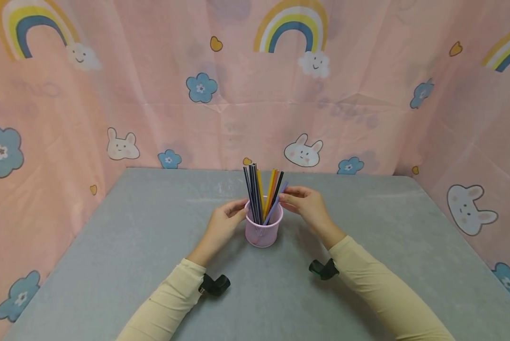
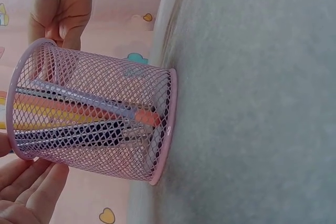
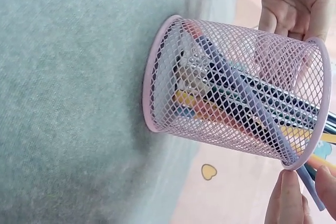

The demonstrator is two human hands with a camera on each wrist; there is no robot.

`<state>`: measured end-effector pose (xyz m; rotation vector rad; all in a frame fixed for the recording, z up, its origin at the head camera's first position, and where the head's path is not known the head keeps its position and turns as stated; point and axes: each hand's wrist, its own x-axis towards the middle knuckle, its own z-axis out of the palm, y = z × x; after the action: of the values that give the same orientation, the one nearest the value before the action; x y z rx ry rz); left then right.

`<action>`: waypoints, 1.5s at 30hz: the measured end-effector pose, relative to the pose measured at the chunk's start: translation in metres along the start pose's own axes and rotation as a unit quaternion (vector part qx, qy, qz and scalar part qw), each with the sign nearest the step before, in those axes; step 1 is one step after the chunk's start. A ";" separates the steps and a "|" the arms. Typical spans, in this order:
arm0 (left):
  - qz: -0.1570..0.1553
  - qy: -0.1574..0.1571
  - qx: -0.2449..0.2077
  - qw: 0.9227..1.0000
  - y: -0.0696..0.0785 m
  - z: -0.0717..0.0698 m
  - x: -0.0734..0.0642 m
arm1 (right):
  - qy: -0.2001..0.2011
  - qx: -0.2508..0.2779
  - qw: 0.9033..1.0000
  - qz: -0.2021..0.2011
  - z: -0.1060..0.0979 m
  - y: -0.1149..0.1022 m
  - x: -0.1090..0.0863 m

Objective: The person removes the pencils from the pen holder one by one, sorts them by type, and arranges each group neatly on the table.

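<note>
A pink mesh pencil cup (image 1: 261,236) stands upright on the grey table, holding several pencils. Dark ones (image 1: 253,194) lean to the left, with yellow (image 1: 270,187), orange and black ones beside them. A purple pencil (image 3: 247,93) slants across the cup, its reddish end down near the base. My left hand (image 1: 227,220) holds the cup's left rim, fingers outside the mesh and thumb at the edge. On the opposite side, my right hand (image 1: 308,206) has thumb and forefinger around the purple pencil's upper end, a fingertip right at the rim.
The grey table (image 1: 152,237) reaches back to a pink curtain (image 1: 246,118) printed with rainbows, rabbits and flowers, which also hangs at both sides. Black wrist mounts (image 1: 215,285) stick out inward from the beige sleeves (image 1: 380,289), close over the table.
</note>
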<state>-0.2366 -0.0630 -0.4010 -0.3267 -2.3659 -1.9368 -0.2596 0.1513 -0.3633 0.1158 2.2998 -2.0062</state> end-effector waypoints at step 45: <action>-0.011 0.001 -0.010 1.000 -0.004 0.001 0.000 | 0.041 0.092 0.989 -0.104 -0.019 -0.042 -0.003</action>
<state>-0.2377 -0.0629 -0.4046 -0.3011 -2.3598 -1.9699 -0.2619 0.1649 -0.3192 -0.0331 2.2518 -2.3565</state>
